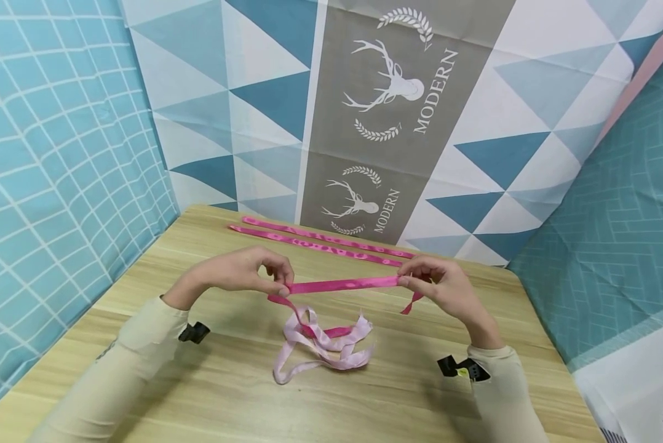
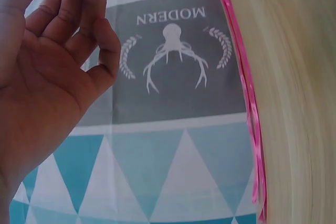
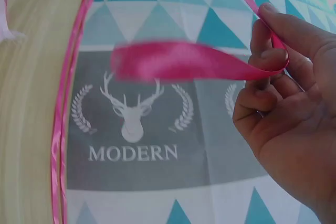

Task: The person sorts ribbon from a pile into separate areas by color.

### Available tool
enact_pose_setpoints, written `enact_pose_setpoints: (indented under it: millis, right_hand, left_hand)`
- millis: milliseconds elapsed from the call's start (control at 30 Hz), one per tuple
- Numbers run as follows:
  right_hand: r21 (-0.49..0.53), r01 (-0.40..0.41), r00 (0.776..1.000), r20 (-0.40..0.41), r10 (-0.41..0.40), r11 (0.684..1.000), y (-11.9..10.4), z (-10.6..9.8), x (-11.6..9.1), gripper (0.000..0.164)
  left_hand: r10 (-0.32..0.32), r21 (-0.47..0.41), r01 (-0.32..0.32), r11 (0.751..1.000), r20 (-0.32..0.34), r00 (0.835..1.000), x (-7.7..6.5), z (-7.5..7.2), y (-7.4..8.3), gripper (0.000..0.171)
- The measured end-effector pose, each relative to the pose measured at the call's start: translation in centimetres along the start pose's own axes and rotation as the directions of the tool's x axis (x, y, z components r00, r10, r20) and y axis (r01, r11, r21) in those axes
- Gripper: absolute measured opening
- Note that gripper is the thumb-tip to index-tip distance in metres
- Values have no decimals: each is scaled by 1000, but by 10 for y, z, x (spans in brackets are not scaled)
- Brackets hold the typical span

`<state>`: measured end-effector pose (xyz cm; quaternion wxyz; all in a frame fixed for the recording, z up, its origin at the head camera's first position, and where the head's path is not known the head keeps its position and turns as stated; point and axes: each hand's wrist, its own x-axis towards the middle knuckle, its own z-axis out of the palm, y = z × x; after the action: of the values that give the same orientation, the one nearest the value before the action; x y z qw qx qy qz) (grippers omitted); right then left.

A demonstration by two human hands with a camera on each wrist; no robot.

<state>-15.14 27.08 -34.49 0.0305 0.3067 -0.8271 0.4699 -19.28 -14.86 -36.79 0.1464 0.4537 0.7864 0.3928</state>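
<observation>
the left hand [image 1: 248,271] and right hand [image 1: 441,287] pinch a flat, glossy hot-pink ribbon [image 1: 345,285], stretched between them; crumpled pale-pink ribbon [image 1: 358,360] lies below the hands on the wooden worktop [image 1: 409,387].

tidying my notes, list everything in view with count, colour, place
Wood-grain table: 1, tan, foreground
Held satin ribbon: 1, deep pink, raised above the table
Straight satin ribbons: 2, deep pink, along the table's far edge
Loose ribbon heap: 1, pale pink, on the table
MODERN deer backdrop: 1, grey, white and blue, behind the table
Grid-patterned cloth: 1, blue and white, left
Herringbone cloth: 1, teal, right
Printed fabric: count unclear, white, lower right
Narrow strip: 1, pink, upper right
Wrist cameras: 2, black, one at each wrist
Sleeves: 2, cream, lower left and right
Left hand: 1, pinching the held satin ribbon
Right hand: 1, pinching the held satin ribbon
</observation>
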Motion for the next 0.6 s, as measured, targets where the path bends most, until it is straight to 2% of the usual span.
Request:
enact_pose_setpoints:
  millis: [200, 333, 467, 600]
  right_hand:
    - [13, -62, 996, -66, 62, 998, 5, -18, -6, 12]
    - [35, -101, 990, -96, 104, 994, 10, -26, -8, 13]
    - [37, -133, 983, -124, 136, 990, 16, -32, -9, 14]
    - [44, -152, 977, -148, 157, 987, 28, -38, -11, 16]
  left_hand:
    - [-66, 6, 66, 998, -52, 997, -9, -16, -8, 9]
    - [-83, 3, 84, 996, -116, 990, -19, -31, -17, 9]
    - [-120, -49, 112, 992, -180, 976, -32, -43, -26, 11]
    - [-195, -131, 169, 977, -226, 954, -42, -52, -39, 17]
